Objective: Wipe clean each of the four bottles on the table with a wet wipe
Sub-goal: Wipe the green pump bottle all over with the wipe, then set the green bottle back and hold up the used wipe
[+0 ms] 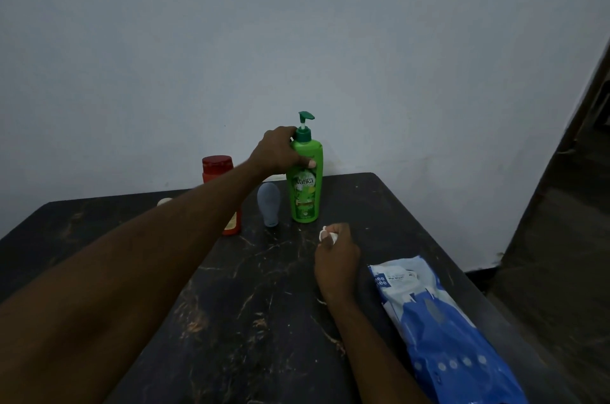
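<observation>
We take the green pump bottle as our landmark: it stands upright near the far edge of the dark, marbled bench, close to the pale wall. Our left hand is clamped on its shoulder just under the pump collar, thumb across the front and fingers wrapped behind.

Just left of the green bottle stands a small grey-blue bottle, cap down, apart from it. Further left is a red bottle with a red lid, partly hidden behind our left forearm. Beyond that, a small white object peeks over the arm; we cannot tell what it is.

In front of the green bottle and slightly to its right, our right hand is low over the bench, fingers closed around a bunched white wet wipe that shows at the fingertips. The wipe is near the base of the green bottle but not touching it.

Right of the green bottle and nearer to us, a blue and white wet wipes pack lies flat along the right side of the bench.
</observation>
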`<state>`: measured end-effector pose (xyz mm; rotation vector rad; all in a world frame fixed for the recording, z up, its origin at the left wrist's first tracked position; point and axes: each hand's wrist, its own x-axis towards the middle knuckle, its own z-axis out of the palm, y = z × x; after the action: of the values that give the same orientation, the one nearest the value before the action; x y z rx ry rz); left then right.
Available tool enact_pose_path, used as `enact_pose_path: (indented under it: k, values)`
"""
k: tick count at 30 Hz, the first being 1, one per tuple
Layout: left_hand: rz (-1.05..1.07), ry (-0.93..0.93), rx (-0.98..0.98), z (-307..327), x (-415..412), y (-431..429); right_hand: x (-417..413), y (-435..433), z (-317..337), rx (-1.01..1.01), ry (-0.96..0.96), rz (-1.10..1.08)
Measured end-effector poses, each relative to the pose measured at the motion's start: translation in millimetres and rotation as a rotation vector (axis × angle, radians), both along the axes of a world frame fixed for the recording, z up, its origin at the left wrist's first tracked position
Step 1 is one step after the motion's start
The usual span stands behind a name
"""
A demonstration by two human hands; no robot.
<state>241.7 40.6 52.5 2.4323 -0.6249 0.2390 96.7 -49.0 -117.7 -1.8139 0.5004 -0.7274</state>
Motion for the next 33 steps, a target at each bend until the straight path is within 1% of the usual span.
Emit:
enact_pose_path:
  k: [6,13,18,20,22,24,26,27,30,32,33]
  values:
    - [0.001,0.002,0.007,-1,4,-4,1,0,-1,0.019,0.02,0.0]
    - [0.02,0.05,0.006,3,2,-4,-1,0,-1,0.043,0.007,0.008]
    - [0.073,0.05,0.048,3,-10,-5,-4,0,0,0.012,-0.027,0.022]
    - [0.114,0.043,0.029,5,-22,-2,-8,0,4,0.022,-0.015,0.03]
    - [0.162,-0.011,-0.012,8,-43,4,-16,0,10,0.065,0.007,0.028]
    - [0.197,-0.122,-0.051,5,-63,11,-23,1,18,0.134,0.01,0.032]
    - [0.179,-0.212,-0.074,1,-91,19,-36,1,28,0.214,-0.005,0.063]
    - [0.152,-0.222,-0.091,-2,-107,23,-42,2,33,0.254,-0.021,0.093]
    - [0.05,-0.121,-0.164,-7,-158,38,-65,3,51,0.349,-0.088,0.184]
    - [-0.002,-0.036,-0.199,-13,-183,47,-85,1,67,0.364,-0.14,0.238]
    - [-0.021,-0.002,-0.208,-16,-194,51,-97,0,74,0.34,-0.166,0.259]
